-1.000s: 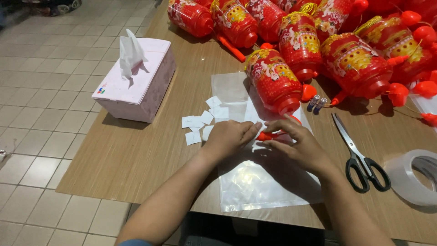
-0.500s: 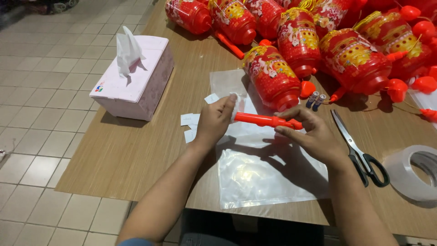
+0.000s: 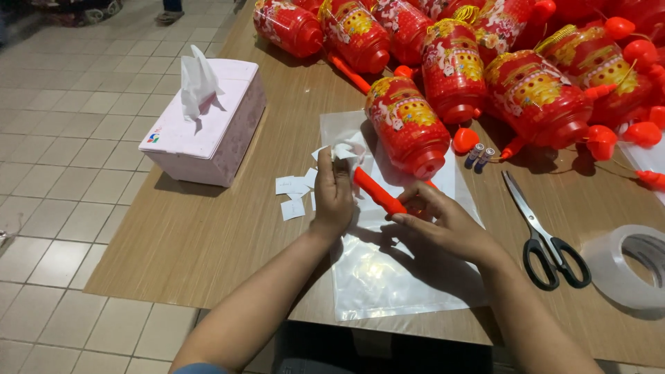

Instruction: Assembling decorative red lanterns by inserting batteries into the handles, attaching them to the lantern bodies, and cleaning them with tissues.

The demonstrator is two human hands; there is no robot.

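Compared with half a second earlier, the red plastic stick point(image 3: 377, 194) has swung from nearly level to a diagonal, and the left hand point(image 3: 333, 195) has risen so that it now pinches a small white paper slip point(image 3: 344, 150) against the stick's upper end, fingers closed around both. The right hand point(image 3: 443, 225) stays at the lower end, fingers curled about the stick just in front of the nearest red lantern point(image 3: 409, 127). Both hands work above a glossy, crinkled clear plastic bag point(image 3: 388, 277) lying flat on the matt wood-grain table point(image 3: 201, 242). Loose white paper slips point(image 3: 292, 190) lie just left of the left hand. A pink box of tissues point(image 3: 208, 135) stands further left. Black-handled scissors point(image 3: 544, 239) and a translucent roll of tape point(image 3: 634, 263) lie to the right. Two small cylindrical batteries point(image 3: 479, 155) rest beside the lantern
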